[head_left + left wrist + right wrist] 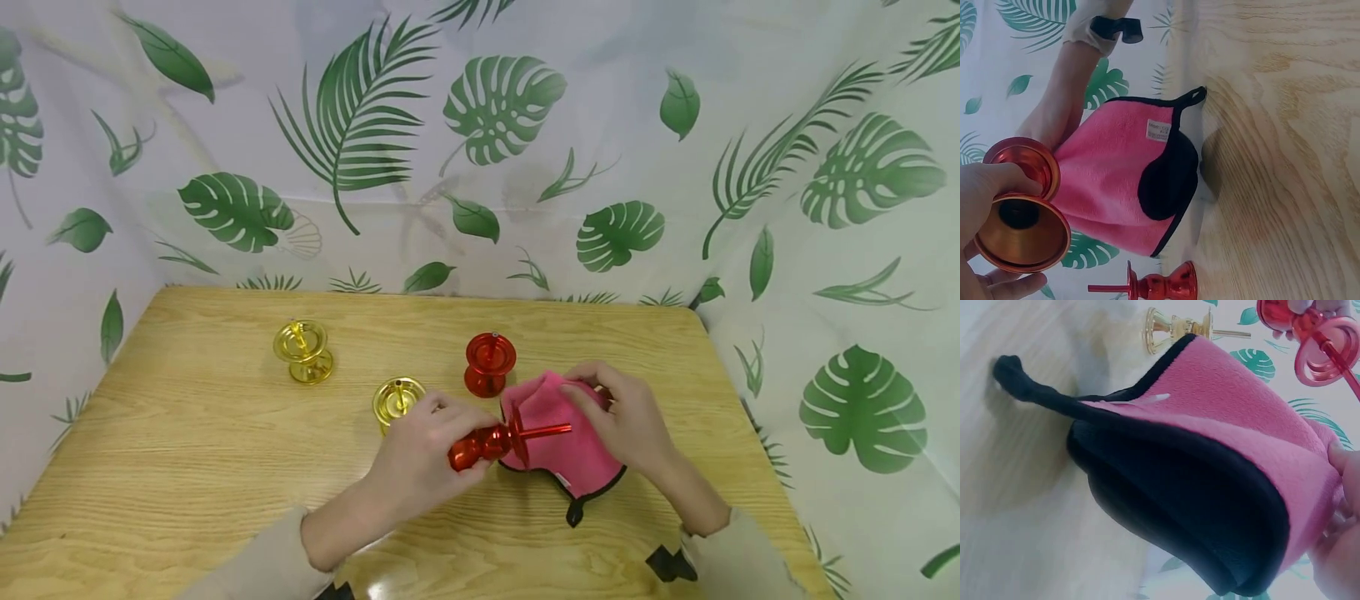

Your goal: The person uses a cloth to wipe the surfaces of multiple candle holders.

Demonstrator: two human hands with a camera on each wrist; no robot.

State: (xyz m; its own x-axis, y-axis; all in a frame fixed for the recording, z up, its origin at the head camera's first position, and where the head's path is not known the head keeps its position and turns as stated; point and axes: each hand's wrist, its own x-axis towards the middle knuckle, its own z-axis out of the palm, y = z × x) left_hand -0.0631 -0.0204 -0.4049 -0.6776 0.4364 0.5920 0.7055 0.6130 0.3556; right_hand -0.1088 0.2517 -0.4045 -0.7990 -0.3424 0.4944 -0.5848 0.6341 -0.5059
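Observation:
My left hand (423,454) grips a shiny red metal candle holder (492,442) by its stem, tipped on its side with its thin spike pointing right. That spike lies in front of a pink cloth (566,454) with black edging in the head view. With thumb and fingers, my right hand (626,417) pinches the cloth's upper part, and the fabric hangs folded below. In the right wrist view, the cloth's black underside (1185,494) and a black hanging loop (1013,378) show. The left wrist view looks into the holder's hollow base (1047,240).
Another red candle holder (487,367) stands upright just behind the cloth. A gold candle holder (303,350) is at the back left, and a second gold one (397,400) stands partly hidden behind my left hand. Leaf-patterned sheeting (405,208) borders the wooden table (187,442).

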